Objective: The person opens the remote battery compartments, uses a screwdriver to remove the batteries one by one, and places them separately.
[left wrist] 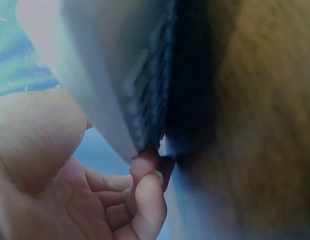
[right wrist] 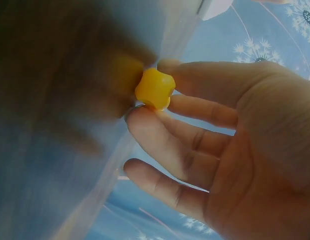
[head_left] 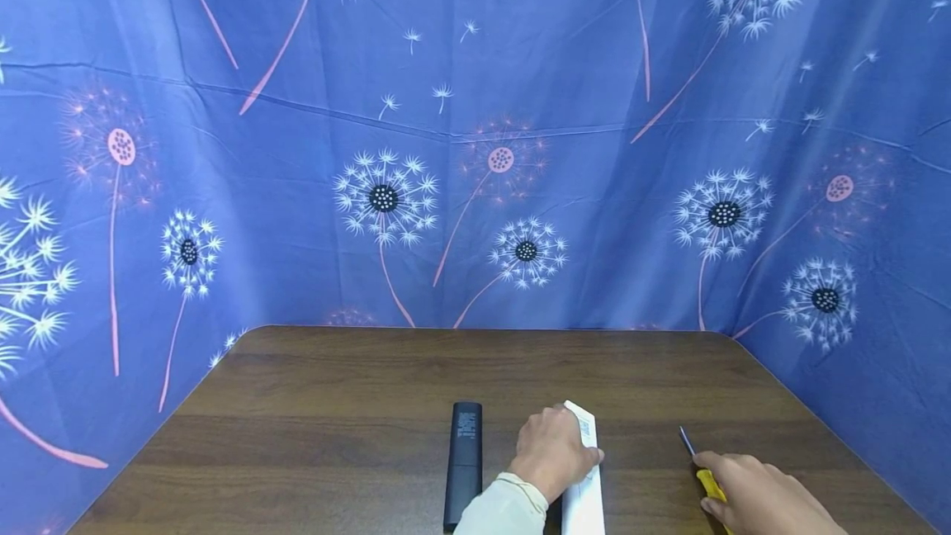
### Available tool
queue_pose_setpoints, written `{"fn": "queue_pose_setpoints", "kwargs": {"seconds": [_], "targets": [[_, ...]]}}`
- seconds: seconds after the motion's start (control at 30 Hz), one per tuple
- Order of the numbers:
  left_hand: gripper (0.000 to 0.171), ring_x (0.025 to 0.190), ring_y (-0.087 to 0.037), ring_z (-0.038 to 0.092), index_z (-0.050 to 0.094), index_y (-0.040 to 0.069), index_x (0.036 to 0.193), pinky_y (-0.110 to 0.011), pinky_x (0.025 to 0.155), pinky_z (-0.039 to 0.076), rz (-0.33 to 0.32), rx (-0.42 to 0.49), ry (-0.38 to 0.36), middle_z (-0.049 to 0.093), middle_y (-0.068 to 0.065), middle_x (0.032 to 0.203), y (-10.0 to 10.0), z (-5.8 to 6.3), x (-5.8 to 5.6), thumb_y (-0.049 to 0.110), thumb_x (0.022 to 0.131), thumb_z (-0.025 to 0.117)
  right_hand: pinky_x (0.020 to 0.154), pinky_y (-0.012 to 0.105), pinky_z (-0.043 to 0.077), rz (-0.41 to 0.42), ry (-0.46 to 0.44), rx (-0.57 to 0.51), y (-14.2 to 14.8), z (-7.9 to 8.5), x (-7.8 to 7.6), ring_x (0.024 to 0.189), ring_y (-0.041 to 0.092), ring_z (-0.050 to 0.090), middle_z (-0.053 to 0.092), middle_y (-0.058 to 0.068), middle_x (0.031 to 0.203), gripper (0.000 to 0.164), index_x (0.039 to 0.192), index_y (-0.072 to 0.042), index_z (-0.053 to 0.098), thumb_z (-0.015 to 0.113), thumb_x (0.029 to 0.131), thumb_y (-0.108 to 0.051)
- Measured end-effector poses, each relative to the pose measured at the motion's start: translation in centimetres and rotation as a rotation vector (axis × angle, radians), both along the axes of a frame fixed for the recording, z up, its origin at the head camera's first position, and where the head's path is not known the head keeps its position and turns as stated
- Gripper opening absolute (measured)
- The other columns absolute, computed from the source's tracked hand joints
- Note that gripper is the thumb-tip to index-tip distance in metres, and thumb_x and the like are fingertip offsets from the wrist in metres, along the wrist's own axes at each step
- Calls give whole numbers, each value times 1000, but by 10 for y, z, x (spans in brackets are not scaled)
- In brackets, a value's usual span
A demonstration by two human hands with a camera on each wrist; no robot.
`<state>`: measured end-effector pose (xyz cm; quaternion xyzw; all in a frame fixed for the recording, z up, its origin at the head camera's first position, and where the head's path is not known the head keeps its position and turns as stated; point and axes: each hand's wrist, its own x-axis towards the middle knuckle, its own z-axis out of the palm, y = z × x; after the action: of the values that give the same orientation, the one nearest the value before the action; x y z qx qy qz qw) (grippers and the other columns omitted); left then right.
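Note:
My left hand (head_left: 553, 448) grips a long white remote control (head_left: 584, 506), thumb on one side and fingers on the other. Rows of grey buttons (left wrist: 144, 95) show on its underside in the left wrist view, close over the wood; printed text is on the side facing up. Farther right, my right hand (head_left: 761, 494) pinches the yellow handle of a screwdriver (head_left: 711, 485) between thumb and fingers. Its metal shaft points away from me, low over the table. The handle's rounded butt (right wrist: 156, 89) faces the right wrist camera.
A black remote control (head_left: 464, 461) lies back side up left of my left hand. Part of another black thing (head_left: 553, 514) shows beneath my left wrist. The brown wooden table (head_left: 334, 403) ends at a blue dandelion-print cloth (head_left: 446, 147) behind and on both sides.

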<state>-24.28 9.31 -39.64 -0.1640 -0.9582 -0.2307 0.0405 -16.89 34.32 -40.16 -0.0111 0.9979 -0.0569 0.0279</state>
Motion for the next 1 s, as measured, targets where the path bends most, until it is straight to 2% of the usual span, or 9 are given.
{"fn": "queue_pose_setpoints", "kwargs": {"seconds": [0.1,0.33,0.63,0.8,1.0], "targets": [[61,73,-22,64,68,1,106,-36,66,52,6,2,7,66,-7,82,0,0,-1,47,71,87,70,50,50,-9,-24,-14,-1,1,-2,82,24,62,64,-1,91,42,112,-5,66,85,78,-19],[59,71,-22,64,67,1,106,-36,65,52,-1,9,7,65,-7,81,-1,0,-1,45,73,87,64,44,46,14,17,-10,-4,1,-1,72,18,54,55,-3,77,30,95,-7,63,86,77,-13],[55,68,-22,63,66,1,106,-36,62,50,-6,34,25,64,-8,77,-2,-2,-3,41,73,86,77,54,52,-11,-47,-28,-2,2,-1,88,29,65,66,2,93,39,108,0,66,85,78,-15],[43,63,-20,60,67,4,93,-35,58,49,-19,63,8,62,-5,72,-3,-2,-4,39,74,85,73,50,52,-1,-8,-25,-4,3,2,84,23,63,64,-1,90,33,104,-4,66,85,78,-13],[32,54,-15,57,73,6,80,-33,53,49,-63,134,-36,62,-2,65,-7,1,-4,36,80,82,61,39,43,33,81,1,-5,1,4,68,12,47,49,-6,74,26,90,-13,63,85,77,-10]]}}
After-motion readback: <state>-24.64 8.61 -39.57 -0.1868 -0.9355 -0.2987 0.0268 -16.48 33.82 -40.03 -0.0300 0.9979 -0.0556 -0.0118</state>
